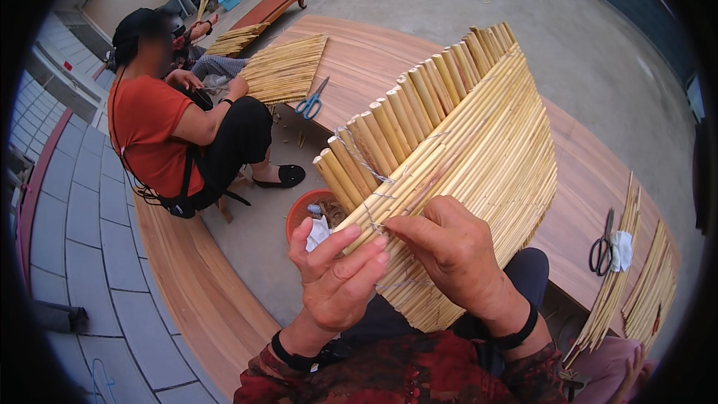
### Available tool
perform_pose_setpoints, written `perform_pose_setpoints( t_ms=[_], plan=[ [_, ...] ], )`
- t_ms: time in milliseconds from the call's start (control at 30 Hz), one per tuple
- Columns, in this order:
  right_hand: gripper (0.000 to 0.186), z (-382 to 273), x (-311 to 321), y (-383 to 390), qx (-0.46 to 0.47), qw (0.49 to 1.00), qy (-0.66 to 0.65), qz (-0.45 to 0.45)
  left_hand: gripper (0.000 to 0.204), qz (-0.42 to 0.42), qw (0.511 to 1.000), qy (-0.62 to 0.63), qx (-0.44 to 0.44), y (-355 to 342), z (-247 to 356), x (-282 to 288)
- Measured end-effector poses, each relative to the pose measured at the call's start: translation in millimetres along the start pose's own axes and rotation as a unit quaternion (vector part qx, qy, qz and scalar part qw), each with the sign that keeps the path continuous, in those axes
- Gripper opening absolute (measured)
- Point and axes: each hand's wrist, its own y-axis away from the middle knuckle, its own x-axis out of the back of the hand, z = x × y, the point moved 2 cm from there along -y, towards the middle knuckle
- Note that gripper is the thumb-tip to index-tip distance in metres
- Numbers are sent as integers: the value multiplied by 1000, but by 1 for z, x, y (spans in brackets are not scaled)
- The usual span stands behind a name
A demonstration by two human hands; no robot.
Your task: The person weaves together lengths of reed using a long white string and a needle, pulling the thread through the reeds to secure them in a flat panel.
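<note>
A woven reed panel point(486, 157) of thin pale stems, with a row of thicker cut reeds point(396, 120) along its upper edge, rests over my lap and against the table's edge. Grey twine point(359, 151) loops around the thick reeds and crosses the thin stems. My left hand point(340, 273) lies on the panel's lower left part, its bent fingers pressing the stems beside a knot. My right hand point(449, 251) is closed in a pinch at that knot, on what looks like the twine, thumb and forefinger almost touching the left fingertips.
Wooden table point(568, 194) holds scissors point(600, 251), reed bundles point(643, 284), blue scissors point(310, 105) and another panel point(284, 67). Co-workers point(149, 120) sit at left; another person's hand point(636, 366) shows lower right. A red basket point(295, 213) stands below; a bench point(194, 284) runs left.
</note>
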Motion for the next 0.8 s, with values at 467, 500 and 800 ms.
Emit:
perform_pose_setpoints(
  t_ms=[467,500,800],
  plan=[
    [31,-1,4,0,-2,1000,-17,-11,24,1,1000,11,6,1,1,0],
    [31,-1,4,0,0,1000,-16,-14,24,0,1000,10,6,1,1,0],
    [29,-5,6,-1,8,999,20,-26,24,4,1000,15,6,2,1,0]
  ],
)
